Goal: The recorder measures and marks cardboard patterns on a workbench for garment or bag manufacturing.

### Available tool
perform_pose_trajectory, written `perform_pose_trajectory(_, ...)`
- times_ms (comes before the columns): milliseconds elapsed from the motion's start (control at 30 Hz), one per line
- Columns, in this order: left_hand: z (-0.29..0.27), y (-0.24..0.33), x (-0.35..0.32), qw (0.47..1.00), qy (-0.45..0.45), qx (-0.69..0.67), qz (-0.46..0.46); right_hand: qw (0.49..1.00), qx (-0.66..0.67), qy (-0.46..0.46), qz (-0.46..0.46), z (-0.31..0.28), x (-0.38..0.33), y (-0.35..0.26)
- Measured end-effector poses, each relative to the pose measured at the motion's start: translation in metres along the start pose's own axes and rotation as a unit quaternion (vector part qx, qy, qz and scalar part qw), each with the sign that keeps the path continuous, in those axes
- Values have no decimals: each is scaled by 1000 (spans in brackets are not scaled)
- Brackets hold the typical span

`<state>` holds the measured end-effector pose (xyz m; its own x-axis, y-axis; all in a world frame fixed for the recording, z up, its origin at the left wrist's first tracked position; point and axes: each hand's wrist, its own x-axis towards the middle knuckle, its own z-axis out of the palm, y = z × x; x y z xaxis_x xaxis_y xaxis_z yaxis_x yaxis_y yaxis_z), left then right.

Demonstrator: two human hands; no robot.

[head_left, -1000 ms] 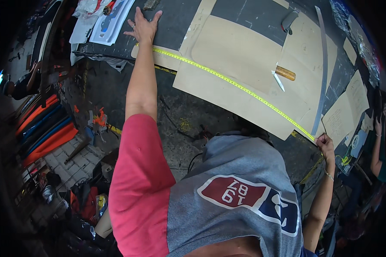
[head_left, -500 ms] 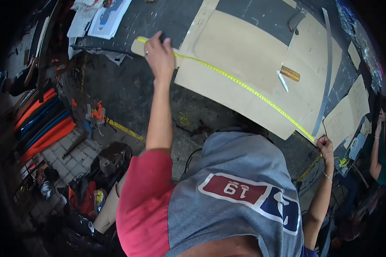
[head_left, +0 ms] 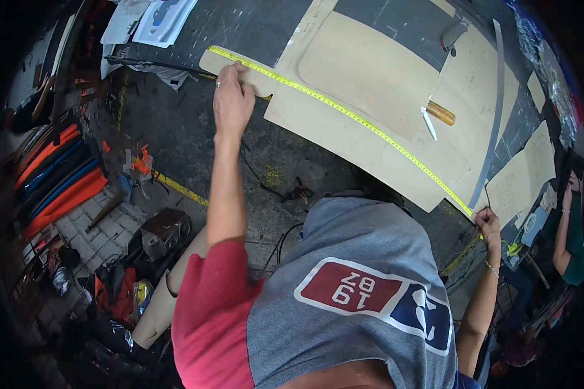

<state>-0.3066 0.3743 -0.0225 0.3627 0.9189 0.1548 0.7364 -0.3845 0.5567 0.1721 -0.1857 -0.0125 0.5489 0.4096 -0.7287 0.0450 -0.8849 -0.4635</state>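
A yellow tape measure [head_left: 363, 122] stretches diagonally over a large tan cardboard pattern piece [head_left: 305, 122] on the dark table. Toward the tape's far left end, my left hand [head_left: 232, 107] has its bent fingers against the tape's lower edge, on a narrow cardboard strip. Part of its grip is hidden by the hand itself. At the other end, by the table's near right corner, my right hand [head_left: 488, 224] pinches the tape. A white marker [head_left: 429, 124] and a wooden-handled tool [head_left: 440, 113] lie on the cardboard.
A long grey metal ruler [head_left: 496, 120] lies along the table's right side, near written-on paper sheets [head_left: 509, 185]. A dark-handled tool [head_left: 453, 37] rests farther back. Papers [head_left: 165, 21] sit at the far left. Rolled coloured material [head_left: 61, 185] stands left; another person's arm [head_left: 562, 227] shows at right.
My left hand has drawn back toward me and slightly left, uncovering the tape's far end. The tape lies flatter on the cardboard. My right hand stays at the corner.
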Motion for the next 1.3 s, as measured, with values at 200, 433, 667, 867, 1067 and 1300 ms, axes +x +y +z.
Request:
perform_pose_trajectory(200, -33, -1, -3, 958, -131, 162, 199, 1000, 3, 9, -4, 0, 1, 4)
perform_pose_trajectory(433, -22, -20, 3, 965, -131, 63, 218, 1000, 0, -5, -5, -1, 3, 3)
perform_pose_trajectory(667, -27, -16, 8, 964, -142, 39, 219, 1000, 11, 3, -9, 0, 3, 1)
perform_pose_trajectory(867, -27, 2, 25, 984, -128, 82, 89, 1000, -1, 1, -15, -2, 3, 0)
perform_pose_trajectory(1067, -27, -2, 45, 977, -157, 110, 90, 1000, -6, 9, -8, 1, 2, 6)
perform_pose_trajectory(1300, -28, -7, 60, 990, -133, 42, 28, 1000, -12, 13, -17, 0, 4, 10)
